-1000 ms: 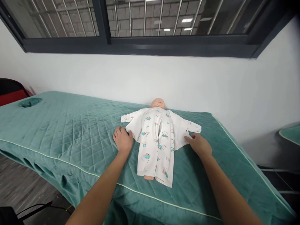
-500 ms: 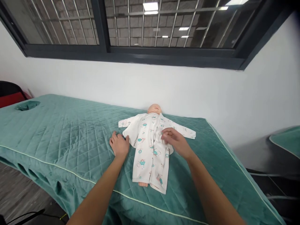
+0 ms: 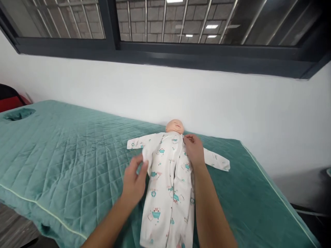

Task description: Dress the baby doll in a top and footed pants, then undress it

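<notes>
A baby doll (image 3: 175, 126) lies on its back with its head toward the wall. White printed baby clothes (image 3: 161, 186) with teal and pink figures cover its body, the sleeves spread out to both sides. At the left side of the clothes, my left hand (image 3: 134, 181) pinches a loose white edge between thumb and fingers. My right hand (image 3: 194, 150) is at the neckline just below the doll's head, its fingertips closed on the cloth there. The right forearm covers part of the right side of the clothes, and the bottom hem runs out of view.
The doll rests on a padded bed with a green quilted cover (image 3: 85, 148), which has a face hole (image 3: 19, 114) at its far left. Behind stands a white wall (image 3: 103, 86) under a dark-framed window (image 3: 160, 55). A red and black object (image 3: 11, 100) is at the left edge.
My left hand has gone from resting beside the clothes to pinching their left edge. My right hand has moved up from the chest to the neckline. The view has come closer.
</notes>
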Demonstrator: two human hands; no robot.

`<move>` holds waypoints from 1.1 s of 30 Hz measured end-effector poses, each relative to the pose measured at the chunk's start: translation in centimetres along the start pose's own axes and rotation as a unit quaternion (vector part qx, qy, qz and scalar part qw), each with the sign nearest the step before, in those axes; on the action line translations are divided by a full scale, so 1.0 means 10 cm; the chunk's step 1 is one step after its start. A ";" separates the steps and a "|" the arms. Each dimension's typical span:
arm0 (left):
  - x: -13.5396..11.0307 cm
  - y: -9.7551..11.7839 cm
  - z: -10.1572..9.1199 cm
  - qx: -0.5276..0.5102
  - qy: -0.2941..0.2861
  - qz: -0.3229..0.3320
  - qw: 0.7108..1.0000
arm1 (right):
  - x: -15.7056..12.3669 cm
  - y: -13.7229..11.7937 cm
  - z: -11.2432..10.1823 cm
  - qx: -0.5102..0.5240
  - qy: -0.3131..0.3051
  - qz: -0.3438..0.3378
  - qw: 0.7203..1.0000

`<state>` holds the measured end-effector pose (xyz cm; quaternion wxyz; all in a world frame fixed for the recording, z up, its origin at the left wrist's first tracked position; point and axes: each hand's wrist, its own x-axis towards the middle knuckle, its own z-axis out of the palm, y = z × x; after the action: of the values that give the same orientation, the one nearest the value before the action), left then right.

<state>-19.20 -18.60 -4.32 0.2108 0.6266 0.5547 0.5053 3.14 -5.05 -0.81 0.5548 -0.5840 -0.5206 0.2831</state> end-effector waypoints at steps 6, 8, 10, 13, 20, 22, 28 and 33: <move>0.03 0.18 0.03 0.064 -0.209 0.298 0.929 | -0.06 0.03 -0.03 -0.036 -0.037 0.023 0.998; 0.21 0.11 0.03 0.038 -0.161 0.234 0.958 | -0.06 0.05 -0.07 -0.024 -0.050 0.036 0.998; 0.47 0.01 0.07 0.012 -0.067 0.089 0.994 | -0.03 0.10 -0.09 0.001 -0.059 0.045 0.997; 0.91 -0.10 0.22 -0.011 -0.022 -0.106 0.994 | 0.01 0.17 -0.11 0.019 -0.067 0.055 0.996; 1.47 0.26 0.62 -0.002 -0.106 -0.098 0.989 | 0.04 0.21 -0.14 -0.008 -0.057 -0.012 0.998; 1.53 0.44 0.64 -0.025 -0.161 -0.088 0.983 | 0.03 0.21 -0.15 0.002 -0.072 -0.012 0.997; 1.71 0.44 0.71 -0.116 -0.134 -0.090 0.980 | 0.02 0.20 -0.15 -0.003 -0.096 -0.035 0.995; 1.69 0.14 0.88 -0.065 -0.104 -0.077 0.989 | 0.01 0.20 -0.13 -0.018 -0.090 -0.022 0.996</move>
<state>-13.02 -1.11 0.06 0.3459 0.6159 0.5422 0.4551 4.95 -5.11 -2.33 0.5014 -0.5542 -0.5862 0.3128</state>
